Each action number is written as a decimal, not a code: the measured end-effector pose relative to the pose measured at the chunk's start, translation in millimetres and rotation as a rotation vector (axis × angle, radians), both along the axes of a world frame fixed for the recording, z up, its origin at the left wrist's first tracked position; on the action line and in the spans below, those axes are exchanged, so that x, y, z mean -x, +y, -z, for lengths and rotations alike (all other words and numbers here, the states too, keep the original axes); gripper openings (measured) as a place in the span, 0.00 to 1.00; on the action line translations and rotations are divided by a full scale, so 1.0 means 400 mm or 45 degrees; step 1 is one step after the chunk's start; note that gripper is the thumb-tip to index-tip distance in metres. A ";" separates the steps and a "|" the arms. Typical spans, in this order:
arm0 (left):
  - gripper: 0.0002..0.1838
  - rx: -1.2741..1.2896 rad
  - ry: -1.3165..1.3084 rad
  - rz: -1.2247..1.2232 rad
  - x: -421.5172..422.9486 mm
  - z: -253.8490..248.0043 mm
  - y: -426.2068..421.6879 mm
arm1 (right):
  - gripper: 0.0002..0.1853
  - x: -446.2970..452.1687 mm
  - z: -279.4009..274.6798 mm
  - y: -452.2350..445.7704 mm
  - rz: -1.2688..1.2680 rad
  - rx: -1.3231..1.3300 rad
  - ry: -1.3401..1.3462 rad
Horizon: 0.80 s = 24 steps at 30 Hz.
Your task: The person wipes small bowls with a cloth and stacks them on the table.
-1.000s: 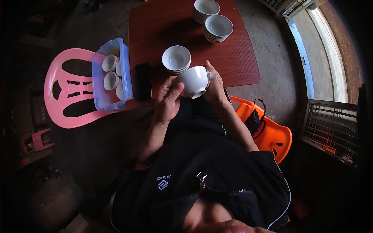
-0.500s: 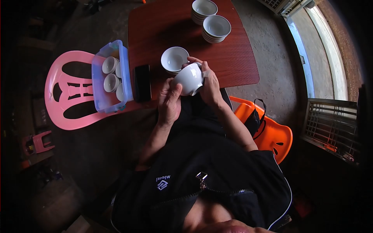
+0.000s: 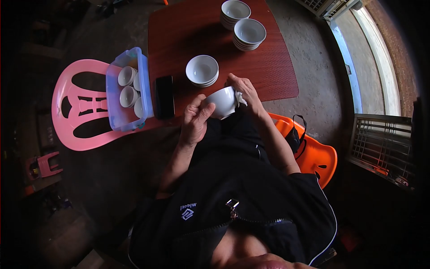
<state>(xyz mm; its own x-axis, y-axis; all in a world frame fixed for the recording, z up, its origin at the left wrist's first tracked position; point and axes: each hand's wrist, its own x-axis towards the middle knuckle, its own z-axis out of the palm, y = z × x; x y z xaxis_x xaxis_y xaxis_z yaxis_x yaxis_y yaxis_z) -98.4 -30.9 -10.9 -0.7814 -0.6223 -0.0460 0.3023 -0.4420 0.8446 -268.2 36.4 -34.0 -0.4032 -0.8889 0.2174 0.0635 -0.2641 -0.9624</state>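
A white bowl (image 3: 219, 102) is held tilted over my lap, just off the table's near edge. My left hand (image 3: 195, 119) is closed on its left side, thumb on the outer wall. At the bowl's right side, my right hand (image 3: 245, 93) is closed on a small white cloth or tissue (image 3: 241, 99) and presses it to the bowl. Some of those fingers are hidden behind the bowl. Just beyond my hands, a short stack of white bowls (image 3: 202, 71) stands upright on the reddish-brown table (image 3: 188, 33).
Two taller bowl stacks, one (image 3: 235, 10) behind the other (image 3: 249, 33), stand farther back. A black phone (image 3: 164, 96) lies at the table's left edge. Left of it, a clear bluish bin (image 3: 117, 117) with small white cups rests on a pink chair (image 3: 65, 107). An orange chair (image 3: 320, 157) is right.
The held bowl has come down toward my lap and slightly right, away from the short stack. My right hand has shifted right and down, and the white cloth shows more.
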 end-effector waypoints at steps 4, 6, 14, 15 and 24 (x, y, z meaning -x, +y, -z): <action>0.02 -0.094 -0.007 0.070 -0.002 0.011 -0.004 | 0.25 -0.004 -0.013 0.005 -0.013 -0.298 -0.177; 0.01 0.340 -0.120 0.163 -0.007 0.039 -0.016 | 0.21 -0.017 -0.075 0.003 0.096 -0.310 0.814; 0.08 -0.137 0.160 -0.018 0.001 -0.030 -0.001 | 0.21 -0.039 -0.076 0.023 0.317 0.006 0.503; 0.10 -0.138 0.248 -0.031 0.008 -0.036 0.005 | 0.20 -0.064 -0.062 0.019 0.281 -0.103 -0.405; 0.07 0.639 -0.393 0.290 0.018 -0.050 -0.033 | 0.21 -0.014 -0.102 -0.001 0.205 -0.581 0.513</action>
<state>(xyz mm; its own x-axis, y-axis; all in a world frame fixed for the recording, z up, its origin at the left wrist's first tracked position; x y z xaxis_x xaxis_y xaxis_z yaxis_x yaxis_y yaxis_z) -105.7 -44.2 9.0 -0.8941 -0.4464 -0.0363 -0.0437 0.0063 0.9990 -262.4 36.0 6.6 -0.5053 -0.8629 -0.0064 -0.3343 0.2025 -0.9205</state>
